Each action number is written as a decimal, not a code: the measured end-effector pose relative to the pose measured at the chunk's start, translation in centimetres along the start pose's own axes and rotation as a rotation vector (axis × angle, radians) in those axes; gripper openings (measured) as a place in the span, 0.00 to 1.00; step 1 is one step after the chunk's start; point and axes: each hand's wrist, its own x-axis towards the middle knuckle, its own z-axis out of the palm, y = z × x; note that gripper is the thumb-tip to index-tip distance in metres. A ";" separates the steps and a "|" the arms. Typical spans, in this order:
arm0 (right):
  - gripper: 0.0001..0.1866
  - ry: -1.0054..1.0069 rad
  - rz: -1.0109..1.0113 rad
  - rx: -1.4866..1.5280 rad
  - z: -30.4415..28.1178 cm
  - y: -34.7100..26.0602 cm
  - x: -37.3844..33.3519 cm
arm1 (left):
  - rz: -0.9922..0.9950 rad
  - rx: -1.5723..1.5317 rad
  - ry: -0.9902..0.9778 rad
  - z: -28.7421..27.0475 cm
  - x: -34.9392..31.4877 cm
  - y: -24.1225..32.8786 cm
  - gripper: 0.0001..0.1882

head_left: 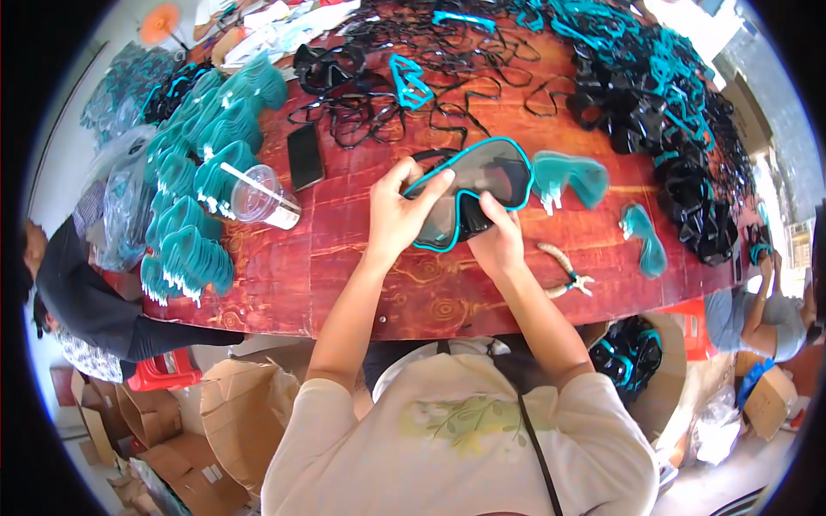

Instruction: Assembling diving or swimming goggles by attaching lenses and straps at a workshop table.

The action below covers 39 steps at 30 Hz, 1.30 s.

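Note:
Above the red wooden table, both my hands hold a tilted diving mask [497, 168] with a teal rim, a see-through lens and a black nose piece. My left hand [397, 206] grips its left side, thumb over the front. My right hand [499, 241] is closed on the lower edge by the nose piece, thumb on the rim. To the right lies a teal lens piece [575, 176] with white tabs, and farther right is another lens piece [647, 242]. A pair of pliers [568, 273] with pale handles rests near my right forearm.
Stacked teal lens pieces [194, 249], a plastic cup [262, 199] and a phone [305, 156] occupy the left. Black straps [482, 56], a teal frame [410, 82] and black mask bodies [632, 120] lie beyond. A box of masks [628, 357] stands below right. People sit either side.

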 end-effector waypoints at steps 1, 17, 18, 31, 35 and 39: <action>0.23 0.031 0.016 -0.031 -0.2 0.2 0.1 | -0.031 0.012 0.012 0.1 -0.2 0.3 0.22; 0.20 0.035 0.519 -0.164 -4.7 -0.3 -2.7 | 0.188 0.386 -0.086 -1.3 -1.1 -3.7 0.26; 0.26 0.005 0.610 -0.384 -6.6 -0.8 -3.3 | 0.217 0.420 -0.113 -1.6 -1.3 -3.8 0.26; 0.31 -0.239 0.210 -1.337 -5.4 -4.9 -0.9 | 0.226 0.435 -0.049 -4.2 -5.5 -4.2 0.18; 0.27 -0.158 0.100 -1.425 -6.0 -4.0 -1.0 | -0.012 0.084 0.075 -3.0 -7.1 -5.9 0.17; 0.25 -0.071 -0.053 -1.447 -5.4 -3.8 -2.0 | 0.059 0.060 0.059 -2.6 -5.8 -5.7 0.15</action>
